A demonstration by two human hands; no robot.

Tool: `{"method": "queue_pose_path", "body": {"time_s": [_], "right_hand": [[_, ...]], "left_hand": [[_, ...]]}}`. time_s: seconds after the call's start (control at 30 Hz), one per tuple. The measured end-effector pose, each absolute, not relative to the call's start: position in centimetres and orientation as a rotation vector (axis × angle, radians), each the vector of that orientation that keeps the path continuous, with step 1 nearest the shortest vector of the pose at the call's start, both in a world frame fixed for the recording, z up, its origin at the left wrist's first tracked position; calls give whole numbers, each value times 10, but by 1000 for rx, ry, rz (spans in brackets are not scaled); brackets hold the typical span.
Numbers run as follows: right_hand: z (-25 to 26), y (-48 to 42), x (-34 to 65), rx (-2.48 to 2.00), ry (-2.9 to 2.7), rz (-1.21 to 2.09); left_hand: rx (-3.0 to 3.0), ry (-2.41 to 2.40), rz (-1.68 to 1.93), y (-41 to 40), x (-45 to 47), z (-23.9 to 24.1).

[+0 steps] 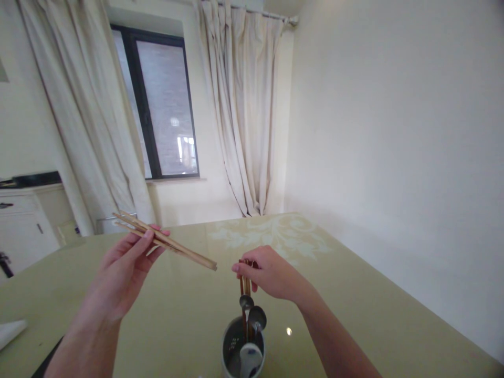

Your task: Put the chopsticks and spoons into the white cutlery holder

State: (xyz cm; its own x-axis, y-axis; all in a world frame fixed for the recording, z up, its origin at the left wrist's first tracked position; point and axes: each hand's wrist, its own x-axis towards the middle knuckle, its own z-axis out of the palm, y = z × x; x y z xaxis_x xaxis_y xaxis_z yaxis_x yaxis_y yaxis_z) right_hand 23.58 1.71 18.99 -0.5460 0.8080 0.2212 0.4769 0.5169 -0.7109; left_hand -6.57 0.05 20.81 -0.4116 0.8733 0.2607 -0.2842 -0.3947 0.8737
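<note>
1. The left hand [126, 268] was raised at about 10 o'clock from the holder cup [228, 349], thumb and fingers closed around a bundle of pale wooden chopsticks [169, 242]. The bundle lay nearly level, its tips pointing toward 3 o'clock and stopping just short of the other hand.
2. The right hand [271, 273] hung at 12 o'clock over the cup, fingertips pinched on the tops of two brown-handled metal spoons [246, 300]. Their bowls hung down just above the rim, and a dark stem ran on into the cup. Whether it touched the bottom could not be told.
3. The two hands were near each other but apart.
4. The cup stood on the glossy green tabletop [354, 294] at the 6 o'clock edge of the view, with a white ceramic spoon [251, 358] lying inside.
5. As far as could be judged, the chopsticks were fully out of the cup, the metal spoons hung at its mouth, and the white spoon was untouched.
</note>
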Motion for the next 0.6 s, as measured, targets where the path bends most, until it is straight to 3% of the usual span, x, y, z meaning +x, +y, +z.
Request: {"method": "queue_pose_path", "body": {"time_s": [0.2, 0.5, 0.6], "right_hand": [[191, 16, 236, -1064, -2220, 778], [192, 16, 237, -1023, -2250, 780], [191, 18, 237, -1004, -2243, 836]], "left_hand": [[954, 996, 1746, 20, -70, 185], [1559, 1707, 567, 54, -59, 94], [1652, 1850, 371, 67, -50, 67]]}}
